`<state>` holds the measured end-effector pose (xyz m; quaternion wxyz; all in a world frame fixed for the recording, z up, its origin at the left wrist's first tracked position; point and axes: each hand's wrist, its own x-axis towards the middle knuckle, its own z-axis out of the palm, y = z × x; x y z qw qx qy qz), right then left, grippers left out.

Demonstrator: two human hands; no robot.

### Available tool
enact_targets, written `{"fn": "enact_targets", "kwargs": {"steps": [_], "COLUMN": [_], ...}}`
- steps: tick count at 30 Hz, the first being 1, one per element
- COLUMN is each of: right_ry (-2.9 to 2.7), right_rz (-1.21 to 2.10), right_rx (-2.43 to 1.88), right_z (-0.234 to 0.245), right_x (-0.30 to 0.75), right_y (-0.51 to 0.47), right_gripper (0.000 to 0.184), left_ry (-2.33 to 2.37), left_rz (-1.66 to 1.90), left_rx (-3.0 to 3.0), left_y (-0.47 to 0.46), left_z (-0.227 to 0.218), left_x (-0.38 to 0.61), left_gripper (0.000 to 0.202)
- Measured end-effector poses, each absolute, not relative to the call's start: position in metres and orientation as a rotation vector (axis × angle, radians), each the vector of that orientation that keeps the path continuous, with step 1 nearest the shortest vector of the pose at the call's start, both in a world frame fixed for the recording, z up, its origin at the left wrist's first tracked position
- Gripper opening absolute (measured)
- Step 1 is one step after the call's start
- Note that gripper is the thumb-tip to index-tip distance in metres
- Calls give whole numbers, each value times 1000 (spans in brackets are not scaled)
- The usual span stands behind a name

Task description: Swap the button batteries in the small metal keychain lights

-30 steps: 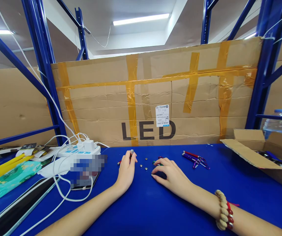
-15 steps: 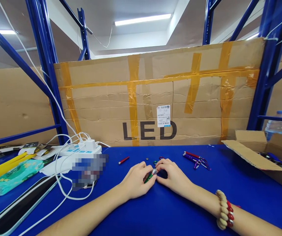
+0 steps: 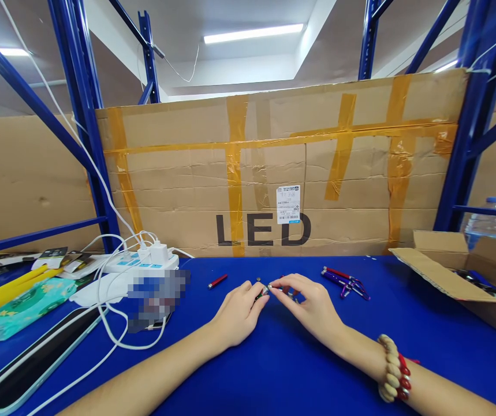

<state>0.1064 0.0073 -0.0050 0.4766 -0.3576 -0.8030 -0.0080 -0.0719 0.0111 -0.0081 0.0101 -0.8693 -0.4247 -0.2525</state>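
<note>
My left hand (image 3: 239,312) is closed around a small metal tube (image 3: 261,293) with a silver end. Only a little of the tube shows between the fingers; its green body is mostly hidden. Thumb and forefinger of my right hand (image 3: 310,300) pinch a tiny silvery piece (image 3: 269,286) right at the tube's end, too small to name. Just beyond the fingertips a small round metal disc (image 3: 258,279) lies on the blue table. Behind my right hand, other small items are largely covered.
A slim red tube (image 3: 217,281) lies left of my hands. Purple and red tubes with clips (image 3: 346,283) lie to the right. An open cardboard box (image 3: 455,281) stands at far right. White cables, a power strip (image 3: 144,263) and packets occupy the left; a cardboard sheet (image 3: 178,190) rises behind.
My left hand has turned and tilted the tube, so its green body is mostly hidden. My right fingers have drawn together into a pinch at its end.
</note>
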Motion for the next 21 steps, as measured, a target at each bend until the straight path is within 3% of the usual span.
{"fn": "enact_targets", "kwargs": {"steps": [21], "right_ry": [-2033], "right_rz": [144], "right_rx": [-785], "right_z": [-10], "right_x": [107], "right_y": [11], "right_gripper": [16], "left_ry": [-1312], "left_rz": [-819], "left_rx": [-2807], "left_y": [8], "left_z": [-5], "left_x": [-73], "left_gripper": [20]}}
